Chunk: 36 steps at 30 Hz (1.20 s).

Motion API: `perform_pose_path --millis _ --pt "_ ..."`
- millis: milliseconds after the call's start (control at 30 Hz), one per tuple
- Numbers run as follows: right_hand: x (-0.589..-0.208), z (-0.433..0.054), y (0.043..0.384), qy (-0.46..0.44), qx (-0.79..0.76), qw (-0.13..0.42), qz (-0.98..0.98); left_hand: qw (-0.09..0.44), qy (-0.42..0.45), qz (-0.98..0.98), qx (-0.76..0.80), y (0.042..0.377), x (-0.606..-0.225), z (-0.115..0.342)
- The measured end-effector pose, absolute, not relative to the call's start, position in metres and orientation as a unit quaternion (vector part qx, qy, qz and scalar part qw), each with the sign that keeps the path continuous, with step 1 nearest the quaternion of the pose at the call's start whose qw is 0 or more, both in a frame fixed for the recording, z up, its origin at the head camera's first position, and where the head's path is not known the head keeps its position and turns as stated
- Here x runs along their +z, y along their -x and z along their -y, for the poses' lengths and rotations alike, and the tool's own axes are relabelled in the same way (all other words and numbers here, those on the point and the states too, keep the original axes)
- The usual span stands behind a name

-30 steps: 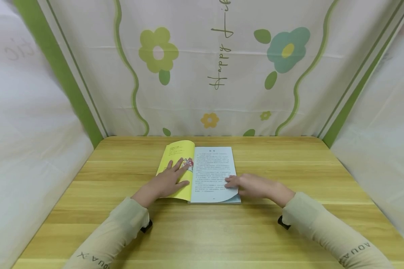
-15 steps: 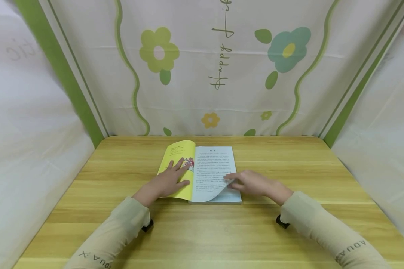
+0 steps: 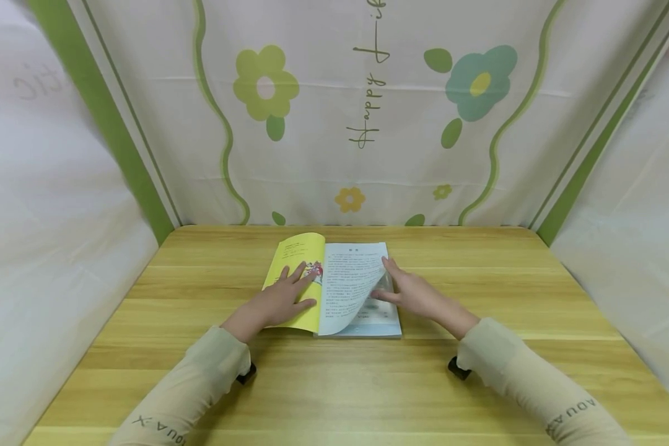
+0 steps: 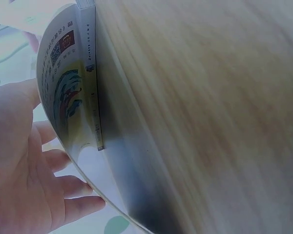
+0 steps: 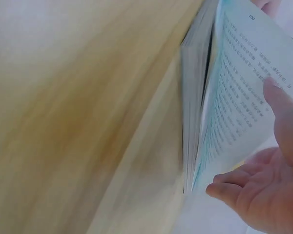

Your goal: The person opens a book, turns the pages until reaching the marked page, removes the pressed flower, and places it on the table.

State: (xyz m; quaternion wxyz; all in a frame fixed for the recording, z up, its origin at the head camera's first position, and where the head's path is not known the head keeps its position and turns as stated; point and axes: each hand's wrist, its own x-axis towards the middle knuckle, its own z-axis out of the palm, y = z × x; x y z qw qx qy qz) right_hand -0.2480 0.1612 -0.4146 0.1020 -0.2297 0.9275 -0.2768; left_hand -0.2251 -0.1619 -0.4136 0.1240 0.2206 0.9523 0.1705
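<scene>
A paperback book (image 3: 350,279) lies open on the wooden table, its text page on the right. My left hand (image 3: 284,300) rests with fingers spread on the yellow inside cover (image 3: 303,248), over a small colored picture. In the left wrist view the cover (image 4: 63,73) bows up from the spine, with my left fingertips (image 4: 98,202) along its edge. My right hand (image 3: 415,294) is at the right edge of the lifted page (image 3: 348,297), thumb and fingers spread apart. The page curls up toward the left, uncovering part of the sheet (image 3: 376,322) beneath. In the right wrist view my right thumb (image 5: 278,97) overlaps the printed sheet.
The wooden table (image 3: 334,390) extends around the book on all sides. Behind it hangs a white curtain (image 3: 323,155) with printed flowers, and pale fabric walls stand at left and right. A dark wrist device (image 3: 459,368) shows under the right sleeve.
My right hand has lifted the page's lower right corner and moved it up and leftward. Its fingers have spread from a closer grip. My left hand has stayed on the yellow cover.
</scene>
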Motion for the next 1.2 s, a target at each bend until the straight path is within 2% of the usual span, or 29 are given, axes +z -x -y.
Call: perform_pose_path --millis 200,500,933,1200 --pt "-0.418 -0.151 0.246 0.213 -0.354 0.142 -0.899 0.123 -0.219 -0.953 0.168 0.225 -0.414 0.161" --pt "-0.423 -0.132 0.236 0.281 -0.332 0.156 -0.887 0.121 -0.219 -0.952 0.175 0.225 -0.414 0.161" --pt "-0.421 -0.111 0.232 0.352 -0.286 0.129 -0.882 0.122 -0.209 -0.94 0.239 0.226 -0.414 0.161" --pt "-0.423 -0.096 0.232 0.367 -0.281 0.114 -0.88 0.083 -0.214 -0.938 0.261 0.228 -0.413 0.16"
